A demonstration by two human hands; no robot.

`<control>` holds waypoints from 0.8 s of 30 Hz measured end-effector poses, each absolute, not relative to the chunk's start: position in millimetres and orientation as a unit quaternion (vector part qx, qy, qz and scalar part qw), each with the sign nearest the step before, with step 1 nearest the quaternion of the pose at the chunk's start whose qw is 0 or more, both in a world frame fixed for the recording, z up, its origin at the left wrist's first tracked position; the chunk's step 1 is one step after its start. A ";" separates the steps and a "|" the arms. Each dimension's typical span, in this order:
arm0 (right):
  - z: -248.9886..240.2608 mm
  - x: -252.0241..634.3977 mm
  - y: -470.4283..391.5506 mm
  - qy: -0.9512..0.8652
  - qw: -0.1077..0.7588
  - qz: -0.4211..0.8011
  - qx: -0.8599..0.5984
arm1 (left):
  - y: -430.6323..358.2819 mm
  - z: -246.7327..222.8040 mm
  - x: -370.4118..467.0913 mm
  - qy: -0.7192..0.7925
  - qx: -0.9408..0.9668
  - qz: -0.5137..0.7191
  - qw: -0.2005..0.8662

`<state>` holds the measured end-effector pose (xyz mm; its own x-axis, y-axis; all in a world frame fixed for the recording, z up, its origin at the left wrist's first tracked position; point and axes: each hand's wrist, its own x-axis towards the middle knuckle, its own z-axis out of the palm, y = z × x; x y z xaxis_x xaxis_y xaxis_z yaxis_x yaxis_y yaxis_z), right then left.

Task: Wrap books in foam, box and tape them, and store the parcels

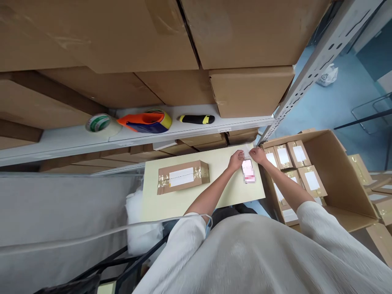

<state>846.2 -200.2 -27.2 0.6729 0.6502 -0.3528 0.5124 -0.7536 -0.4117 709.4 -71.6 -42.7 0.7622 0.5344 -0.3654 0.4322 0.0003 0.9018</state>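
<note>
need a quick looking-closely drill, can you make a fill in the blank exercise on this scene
The phone lies face ____ on the table near the left hand.
The taped box on the table lies to the ____ of the phone.
Small boxes in the big open box bear ____ labels.
On the shelf, the tape dispenser sits ____ the tape roll and the cutter.
Missing words: up; left; white; between.
</note>
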 end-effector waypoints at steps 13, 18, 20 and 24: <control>-24.4 838.1 -198.1 -0.290 0.298 0.328 -0.849 | -79.0 -47.0 727.5 0.366 0.696 0.036 0.616; -21.5 833.7 -195.5 -0.275 0.315 0.337 -0.844 | -75.3 -46.5 725.6 0.377 0.711 0.027 0.592; -19.9 832.2 -194.3 -0.284 0.323 0.333 -0.839 | -73.7 -46.7 724.8 0.382 0.722 0.025 0.576; -18.1 829.8 -193.7 -0.295 0.337 0.345 -0.825 | -70.6 -47.5 722.2 0.385 0.726 0.020 0.569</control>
<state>829.8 -193.7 -18.1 0.5878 0.7193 -0.3703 0.2550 -0.5991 -0.7590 722.2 -70.6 -47.5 0.7031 0.5813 -0.4096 0.5367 -0.0559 0.8419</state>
